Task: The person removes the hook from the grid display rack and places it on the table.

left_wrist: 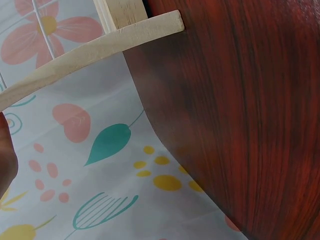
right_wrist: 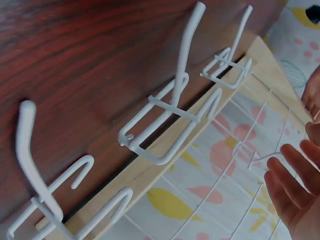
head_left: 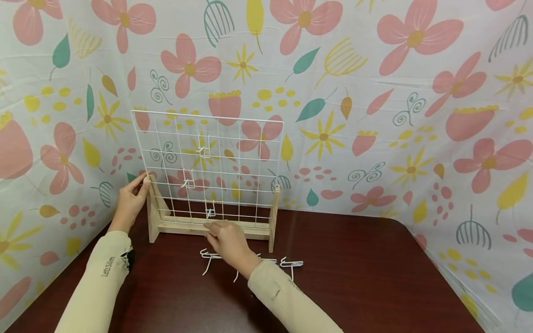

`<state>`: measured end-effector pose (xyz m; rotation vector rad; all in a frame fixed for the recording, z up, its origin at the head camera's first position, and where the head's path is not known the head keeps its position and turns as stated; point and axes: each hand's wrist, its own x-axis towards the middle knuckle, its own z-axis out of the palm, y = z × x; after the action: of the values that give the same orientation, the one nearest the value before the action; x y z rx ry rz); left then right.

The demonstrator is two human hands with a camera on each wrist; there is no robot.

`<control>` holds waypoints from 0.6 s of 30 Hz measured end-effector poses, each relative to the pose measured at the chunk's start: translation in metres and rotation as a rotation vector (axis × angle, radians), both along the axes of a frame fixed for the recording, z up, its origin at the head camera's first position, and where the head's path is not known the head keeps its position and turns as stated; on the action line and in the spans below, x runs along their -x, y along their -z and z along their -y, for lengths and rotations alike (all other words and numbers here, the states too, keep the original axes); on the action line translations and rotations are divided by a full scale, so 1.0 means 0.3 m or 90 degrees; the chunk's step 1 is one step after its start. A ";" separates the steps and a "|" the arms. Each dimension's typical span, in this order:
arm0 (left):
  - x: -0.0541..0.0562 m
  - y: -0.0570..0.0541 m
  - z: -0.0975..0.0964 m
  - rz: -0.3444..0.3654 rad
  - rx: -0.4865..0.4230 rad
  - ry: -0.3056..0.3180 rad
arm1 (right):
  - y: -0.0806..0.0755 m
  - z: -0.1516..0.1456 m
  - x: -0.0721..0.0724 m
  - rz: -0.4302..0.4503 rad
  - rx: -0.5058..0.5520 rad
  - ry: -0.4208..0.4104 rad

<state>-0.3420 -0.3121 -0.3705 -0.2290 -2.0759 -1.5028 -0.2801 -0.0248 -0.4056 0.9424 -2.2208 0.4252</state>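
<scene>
A white wire grid panel (head_left: pixel 208 116) stands upright in a light wooden stand (head_left: pixel 175 229). My left hand (head_left: pixel 130 203) grips the top of the stand's left upright (head_left: pixel 153 217) between thumb and fingers. Three white wire hooks hang on the grid: an upper hook (head_left: pixel 203 151), a middle hook (head_left: pixel 188 183) and a lower hook (head_left: pixel 210 213). Just below the lower one is my right hand (head_left: pixel 231 243), its fingers loosely extended and holding nothing. Whether they touch the stand's front bar cannot be told.
Three loose white hooks lie on the dark red-brown table (head_left: pixel 354 268) before the stand: a left hook (head_left: pixel 211 255), a middle hook (right_wrist: pixel 172 107) partly behind my right hand in the head view, and a right hook (head_left: pixel 291 264). A flower-patterned cloth (head_left: pixel 358 92) surrounds the table's back and sides.
</scene>
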 end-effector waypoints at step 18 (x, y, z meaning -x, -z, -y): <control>-0.001 -0.004 -0.001 0.007 0.012 -0.016 | -0.003 0.053 0.052 0.196 0.161 0.090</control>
<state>-0.3418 -0.3117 -0.3692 -0.2008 -2.0940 -1.4738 -0.2956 -0.0407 -0.4046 0.6138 -2.4147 0.8074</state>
